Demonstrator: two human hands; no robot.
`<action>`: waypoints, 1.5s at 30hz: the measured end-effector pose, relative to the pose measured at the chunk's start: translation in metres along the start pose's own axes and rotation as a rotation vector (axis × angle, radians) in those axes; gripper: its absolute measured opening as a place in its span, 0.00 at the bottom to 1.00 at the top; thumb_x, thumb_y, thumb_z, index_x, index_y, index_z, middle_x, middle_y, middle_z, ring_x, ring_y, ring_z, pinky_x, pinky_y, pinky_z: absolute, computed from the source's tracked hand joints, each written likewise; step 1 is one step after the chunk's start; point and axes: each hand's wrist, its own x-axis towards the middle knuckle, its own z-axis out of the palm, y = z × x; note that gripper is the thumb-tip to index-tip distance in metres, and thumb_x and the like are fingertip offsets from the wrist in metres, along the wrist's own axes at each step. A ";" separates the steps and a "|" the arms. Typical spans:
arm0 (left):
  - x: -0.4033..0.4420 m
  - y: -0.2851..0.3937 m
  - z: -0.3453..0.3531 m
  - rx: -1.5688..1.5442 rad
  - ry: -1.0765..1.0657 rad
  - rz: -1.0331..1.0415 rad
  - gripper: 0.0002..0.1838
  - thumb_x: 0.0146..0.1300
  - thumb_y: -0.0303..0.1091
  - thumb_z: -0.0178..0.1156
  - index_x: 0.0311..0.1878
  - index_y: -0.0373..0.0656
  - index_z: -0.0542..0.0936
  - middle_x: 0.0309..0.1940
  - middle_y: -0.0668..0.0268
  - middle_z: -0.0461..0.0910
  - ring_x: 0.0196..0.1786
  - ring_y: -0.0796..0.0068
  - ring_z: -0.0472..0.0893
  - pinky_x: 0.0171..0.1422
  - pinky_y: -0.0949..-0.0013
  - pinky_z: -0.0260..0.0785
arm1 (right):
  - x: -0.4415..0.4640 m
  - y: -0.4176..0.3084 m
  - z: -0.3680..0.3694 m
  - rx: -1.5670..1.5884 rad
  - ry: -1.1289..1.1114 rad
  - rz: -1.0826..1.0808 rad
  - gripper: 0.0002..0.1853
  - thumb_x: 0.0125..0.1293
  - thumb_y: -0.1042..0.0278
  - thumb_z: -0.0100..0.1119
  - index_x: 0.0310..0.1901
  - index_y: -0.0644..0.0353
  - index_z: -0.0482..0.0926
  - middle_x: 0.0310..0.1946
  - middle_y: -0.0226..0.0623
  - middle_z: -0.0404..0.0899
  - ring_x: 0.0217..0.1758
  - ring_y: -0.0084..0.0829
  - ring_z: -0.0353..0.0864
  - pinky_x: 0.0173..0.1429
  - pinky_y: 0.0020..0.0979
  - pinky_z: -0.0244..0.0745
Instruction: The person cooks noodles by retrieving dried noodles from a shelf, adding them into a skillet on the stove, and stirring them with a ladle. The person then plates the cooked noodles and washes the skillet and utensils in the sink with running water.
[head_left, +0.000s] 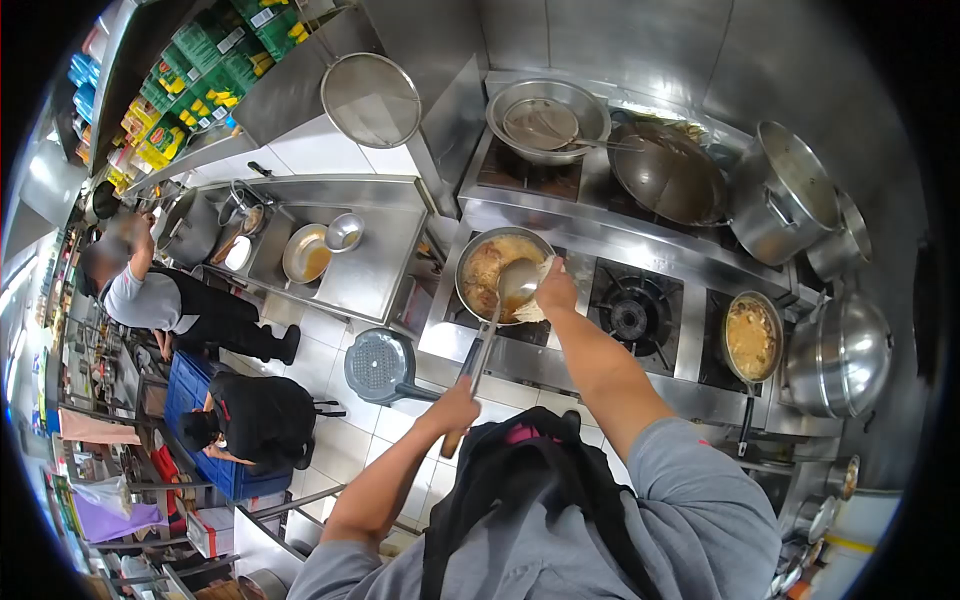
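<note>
A frying pan (462, 262) with browned pieces of food (487, 262) in pale yellowish liquid sits on the left part of the stove. My left hand (455, 408) is closed around the long handle of a ladle (518, 280). The ladle's round metal bowl rests over the food inside the pan. At the pan's right rim, my right hand (557, 290) grips a pale cloth (530, 312) bunched against the edge. The pan's dark handle (470, 362) points toward me, close to the ladle's shaft.
A bare burner (632, 310) is right of the pan. Farther right stands another pan (753, 340) of food. A wok (668, 172) and stockpot (785, 195) line the back. Left are a dark perforated pan (380, 365), a steel sink counter (370, 260) and two people (265, 420).
</note>
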 end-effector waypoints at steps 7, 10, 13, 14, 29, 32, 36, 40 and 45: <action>0.037 0.050 0.022 -0.378 -0.005 -0.089 0.13 0.63 0.24 0.51 0.49 0.34 0.64 0.26 0.59 0.71 0.20 0.71 0.73 0.21 0.61 0.72 | 0.002 -0.007 0.006 -0.106 0.074 -0.095 0.29 0.63 0.68 0.61 0.62 0.59 0.60 0.45 0.58 0.81 0.49 0.56 0.85 0.52 0.50 0.81; 0.049 0.061 0.024 -0.441 -0.009 -0.096 0.13 0.63 0.25 0.51 0.50 0.36 0.64 0.25 0.60 0.71 0.20 0.71 0.73 0.20 0.61 0.71 | 0.003 -0.008 0.007 -0.087 0.030 -0.041 0.34 0.65 0.69 0.60 0.70 0.59 0.56 0.52 0.58 0.77 0.55 0.54 0.82 0.56 0.47 0.80; 0.028 0.070 0.025 -0.389 0.032 -0.083 0.14 0.64 0.26 0.50 0.51 0.36 0.64 0.25 0.57 0.72 0.19 0.68 0.75 0.21 0.60 0.73 | 0.005 -0.004 0.006 -0.046 0.051 0.008 0.35 0.64 0.68 0.62 0.69 0.60 0.57 0.51 0.57 0.78 0.52 0.54 0.83 0.55 0.47 0.81; 0.017 0.075 0.023 -0.312 0.061 -0.085 0.14 0.65 0.27 0.49 0.52 0.36 0.63 0.26 0.54 0.74 0.20 0.65 0.77 0.21 0.58 0.74 | 0.006 -0.002 0.006 -0.061 0.047 0.016 0.36 0.62 0.68 0.64 0.69 0.60 0.57 0.50 0.57 0.79 0.52 0.54 0.84 0.54 0.47 0.81; -0.064 -0.010 -0.070 0.788 0.280 -0.151 0.25 0.62 0.28 0.53 0.64 0.41 0.66 0.37 0.41 0.84 0.43 0.41 0.86 0.51 0.42 0.76 | 0.038 -0.005 -0.026 -0.146 -0.052 -0.158 0.28 0.61 0.69 0.63 0.61 0.61 0.65 0.50 0.57 0.82 0.56 0.54 0.82 0.59 0.49 0.78; -0.037 -0.015 -0.079 0.797 0.353 -0.118 0.23 0.62 0.28 0.53 0.62 0.42 0.67 0.36 0.42 0.85 0.43 0.41 0.86 0.50 0.42 0.77 | 0.047 -0.008 -0.022 -0.176 -0.030 -0.198 0.27 0.61 0.70 0.62 0.61 0.60 0.67 0.51 0.58 0.81 0.58 0.54 0.81 0.59 0.49 0.78; 0.004 -0.003 -0.068 0.661 0.431 -0.070 0.18 0.65 0.31 0.53 0.58 0.39 0.69 0.37 0.38 0.84 0.44 0.38 0.85 0.51 0.41 0.76 | 0.032 -0.012 -0.024 -0.136 -0.051 -0.154 0.26 0.62 0.69 0.61 0.62 0.59 0.66 0.53 0.61 0.80 0.59 0.54 0.80 0.60 0.49 0.77; 0.019 0.010 -0.032 0.439 0.429 0.140 0.17 0.71 0.38 0.52 0.55 0.36 0.69 0.33 0.41 0.83 0.36 0.42 0.86 0.41 0.45 0.79 | 0.009 -0.008 -0.015 -0.083 0.049 -0.084 0.28 0.62 0.68 0.61 0.63 0.59 0.64 0.52 0.59 0.80 0.56 0.56 0.82 0.58 0.50 0.78; -0.008 0.027 0.004 -0.176 0.204 0.011 0.20 0.77 0.47 0.49 0.47 0.36 0.69 0.20 0.66 0.69 0.16 0.75 0.72 0.15 0.68 0.67 | 0.011 0.006 0.013 -0.105 0.128 -0.036 0.34 0.61 0.65 0.65 0.65 0.58 0.59 0.47 0.57 0.80 0.51 0.56 0.84 0.55 0.50 0.80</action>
